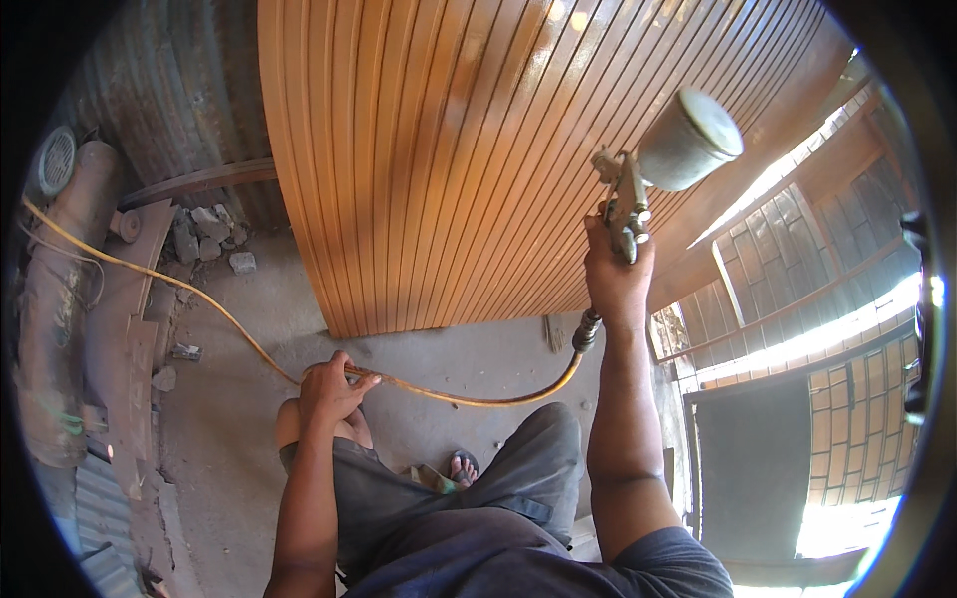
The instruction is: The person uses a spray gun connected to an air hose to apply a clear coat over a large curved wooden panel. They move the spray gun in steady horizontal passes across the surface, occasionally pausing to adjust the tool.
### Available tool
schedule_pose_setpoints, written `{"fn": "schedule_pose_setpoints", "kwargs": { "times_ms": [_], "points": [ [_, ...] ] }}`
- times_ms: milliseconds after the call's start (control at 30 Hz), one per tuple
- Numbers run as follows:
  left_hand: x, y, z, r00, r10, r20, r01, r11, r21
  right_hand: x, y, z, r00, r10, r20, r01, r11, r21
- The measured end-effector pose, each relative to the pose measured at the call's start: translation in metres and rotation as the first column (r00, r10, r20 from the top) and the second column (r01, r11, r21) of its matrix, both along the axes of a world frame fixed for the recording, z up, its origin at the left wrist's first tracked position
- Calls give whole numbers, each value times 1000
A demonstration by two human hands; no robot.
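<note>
Seen from above, a person stands before a large orange-brown grooved wooden panel [449,149] leaning upright. The right hand [613,274] is raised, fingers wrapped tight around the handle of a spray gun [638,184] with a pale metal cup on top, held close to the panel. The left hand [332,387] is closed around the yellow hose [469,399], which sags across to the gun's base above the concrete floor [239,399].
</note>
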State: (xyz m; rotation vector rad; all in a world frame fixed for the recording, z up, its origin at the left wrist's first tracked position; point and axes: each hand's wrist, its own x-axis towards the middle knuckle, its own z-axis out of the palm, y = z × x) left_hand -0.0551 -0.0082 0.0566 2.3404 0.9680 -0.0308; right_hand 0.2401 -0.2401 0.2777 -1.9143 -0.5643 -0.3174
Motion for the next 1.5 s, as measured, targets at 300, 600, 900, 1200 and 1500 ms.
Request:
{"fn": "schedule_pose_setpoints", "kwargs": {
  "times_ms": [300, 600, 900, 1200, 1500],
  "points": [
    [1, 0, -4, 999, 38, 13, -39, 999, 38, -32, 0, 28, 971, 222, 85, -238, 910, 340],
    [1, -1, 7, 997, -18, -80, 16, 1000, -26, -4, 6, -50, 995, 92, -35, -92, 996, 12],
    [1, -2, 5, 996, -9, -91, 10, 1000, 2, 6, 6, -109, 991, 42, -123, -47, 998, -35],
    [2, -4, 10, 992, -22, -128, 20, 1000, -18, 5, 2, -169, 977, 17, -214, -41, 993, -110],
    [5, -5, 13, 979, -25, -202, 26, 1000, 0, 4, -3, -235, 957, -15, -290, -44, 980, -196]
  ]
}}
